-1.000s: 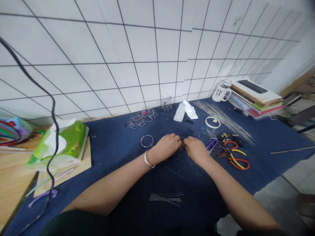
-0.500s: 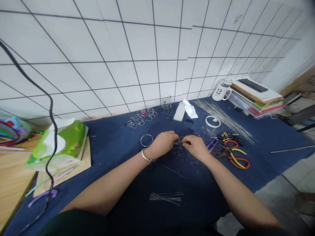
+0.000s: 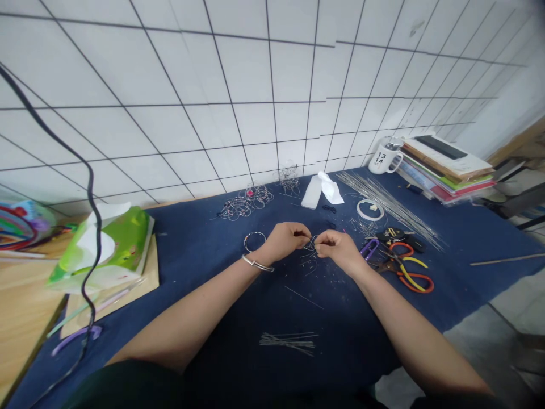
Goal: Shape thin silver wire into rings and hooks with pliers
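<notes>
White tiled wall with dark joints (image 3: 179,130): behind the dark-blue, cloth-covered worktop (image 3: 191,250).
Stack of books and papers (image 3: 451,165): on the far right part of the worktop.
Long, straight, silver wires (image 3: 387,207): they lie in a loose sheaf, left of the stack.
Left hand (image 3: 288,237): bare, with its fingertips pinched upon a thin, curved, silver wire (image 3: 311,243).
Right hand (image 3: 338,250): also bare, pinching the same wire, near the left fingertips but apart from them.
Pliers with orange and yellow handles (image 3: 400,262): to the right of the right hand, not touching it.
Round silver ring (image 3: 254,233): on the worktop, just beside the left hand.
Thin wire: between both hands, over the worktop; its exact form is too small to tell.
</notes>
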Motion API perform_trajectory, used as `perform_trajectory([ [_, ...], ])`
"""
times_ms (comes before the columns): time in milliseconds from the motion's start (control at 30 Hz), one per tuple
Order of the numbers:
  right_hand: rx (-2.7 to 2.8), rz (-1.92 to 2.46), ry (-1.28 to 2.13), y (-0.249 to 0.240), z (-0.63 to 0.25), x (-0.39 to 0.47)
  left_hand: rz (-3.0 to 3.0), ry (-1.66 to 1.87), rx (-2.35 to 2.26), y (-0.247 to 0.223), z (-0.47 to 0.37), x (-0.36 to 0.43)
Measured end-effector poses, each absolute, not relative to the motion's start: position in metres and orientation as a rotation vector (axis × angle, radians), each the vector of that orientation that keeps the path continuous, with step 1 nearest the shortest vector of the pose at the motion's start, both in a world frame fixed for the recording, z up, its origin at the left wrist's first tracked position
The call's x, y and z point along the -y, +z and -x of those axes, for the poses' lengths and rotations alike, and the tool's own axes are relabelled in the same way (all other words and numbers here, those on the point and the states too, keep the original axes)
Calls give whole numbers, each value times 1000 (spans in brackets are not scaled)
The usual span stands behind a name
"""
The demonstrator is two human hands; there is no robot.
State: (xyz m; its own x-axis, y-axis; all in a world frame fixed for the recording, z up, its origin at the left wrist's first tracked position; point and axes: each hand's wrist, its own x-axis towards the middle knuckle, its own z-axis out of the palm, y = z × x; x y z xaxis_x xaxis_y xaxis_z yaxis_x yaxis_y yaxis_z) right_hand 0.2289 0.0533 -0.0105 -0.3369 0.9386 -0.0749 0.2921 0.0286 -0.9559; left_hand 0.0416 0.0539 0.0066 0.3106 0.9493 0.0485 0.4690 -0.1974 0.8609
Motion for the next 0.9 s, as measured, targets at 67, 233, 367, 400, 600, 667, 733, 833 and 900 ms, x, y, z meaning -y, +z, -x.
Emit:
perform_trajectory([
  [67, 1598, 1229, 1417, -8, -228, -52, -1678, 810, -1235, 2, -43, -55],
  [233, 1469, 1178, 1545, -1, -225, -49, -1420, 881, -1139, -3, -48, -55],
  [367, 1404, 1152, 1555, -2, -223, -47, -1325, 922, -1077, -5, -51, -54],
  [400, 1395, 1147, 1550, -3, -223, -47, -1307, 930, -1069, -6, -52, -53],
  [600, 1351, 1127, 1508, -7, -221, -45, -1225, 991, -1026, -10, -55, -51],
  [667, 1333, 1126, 1501, -5, -220, -44, -1203, 1007, -1012, -10, -57, -50],
  [733, 1319, 1123, 1501, -4, -220, -44, -1190, 1013, -1006, -10, -58, -49],
  [833, 1306, 1113, 1502, -5, -220, -44, -1191, 1016, -1001, -10, -60, -47],
  [900, 1297, 1103, 1500, -6, -221, -45, -1195, 1023, -999, -10, -60, -46],
])
